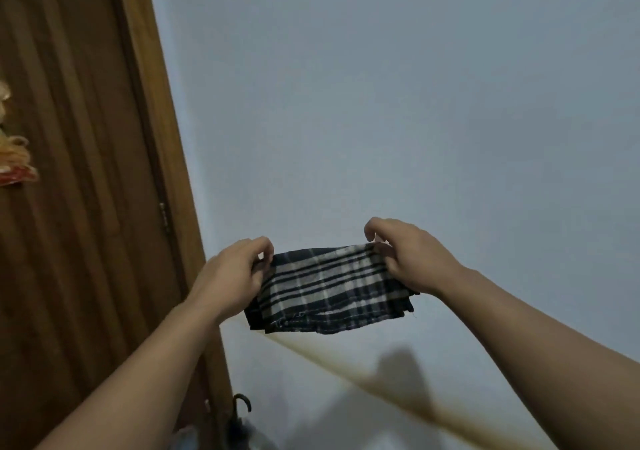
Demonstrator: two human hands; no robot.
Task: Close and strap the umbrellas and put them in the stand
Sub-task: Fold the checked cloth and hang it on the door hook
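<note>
We hold the plaid umbrella [329, 290] up in front of the pale wall [415, 103], crosswise between our two hands, well above the floor. Our left hand [232, 273] pinches the left end, thumb and curled fingers closed on the bunched fabric; our right hand [405, 255] pinches the right end the same way, forefinger arched above the cloth. So each grip is pressed together on the umbrella, not spread.

What we see of it is soft, pleated cloth in dark and light checks, folded in layers that hang loose along the lower edge. We judge it light, since two fingertip pinches carry it, and limp: the folds will slide apart if either end is let go. The ribs and shaft are hidden under the cloth, so we cannot tell how stiff the core is. The strap does not show.

To wrap it, we would do best to take hold around the whole bundle rather than at the cloth edges, squeezing the pleats against the core so they stay gathered.

Low by the wooden door [69, 207], a dark hooked handle [241, 404] shows; it may be another umbrella, perhaps in the stand, though that is too dim to tell.
</note>
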